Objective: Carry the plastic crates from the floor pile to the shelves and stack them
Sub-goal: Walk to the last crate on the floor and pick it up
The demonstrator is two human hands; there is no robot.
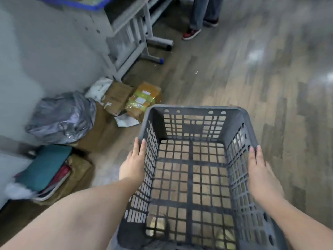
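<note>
Fingers (142,147) of left hand (132,166) lie straight and together, flat against the outside of the crate's left wall near its rim. Right hand (261,170) mirrors this on the right wall, fingers extended and close together; thumbs not clearly seen, so whether either hooks over the rim I cannot tell.

Crate (191,112): grey plastic, lattice walls and floor, nothing inside, held between the two palms above the wooden floor (252,69), open side up.

Handling, judged: light for its bulk, since two flat palms carry it. Stiff enough, though lattice walls may flex inward under squeeze. Smooth plastic, so a palm-only clamp could slip. Better hold looks like fingers hooked under the thick rim or through the slots near the top edge, at the middle of each long side.

Shelves not identifiable. Boxes (117,98) and a grey bag (63,116) sit by the wall, left of the crate.
</note>
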